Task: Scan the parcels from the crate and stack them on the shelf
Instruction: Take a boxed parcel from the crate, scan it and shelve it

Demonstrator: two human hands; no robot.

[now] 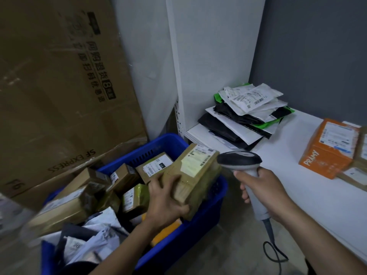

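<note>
Your left hand (164,201) was wrapped around the near end of a brown taped cardboard parcel (194,175). It held the parcel tilted over the right rim of the blue plastic crate (198,231), mid-frame, with the white shipping label (198,161) facing up. Your right hand (264,191) was curled round the handle of the grey and black handheld barcode scanner (240,161), whose head sat just beside the label's right edge.

What I'd worry about: that was a 1-handed grip on just 1 end, so the parcel could've tipped out and dropped back into the crate or off the rim. The scanner head looked very near and off to the side, so it might've missed the barcode, or caught the labelled brown box (155,167) just left of it. The black scanner cable (274,253) looping at lower right could've snagged on the white shelf (297,195). The slumped pile of black, white and green poly mailers (246,114) at the back of the shelf might've slid if you stacked against it.

Hard to tell: blur smeared the label, no beam showed, and your fingers under the parcel were hidden. The orange cardboard box (327,151) and its neighbours ran off the right edge, and I couldn't count what was left in the crate.
</note>
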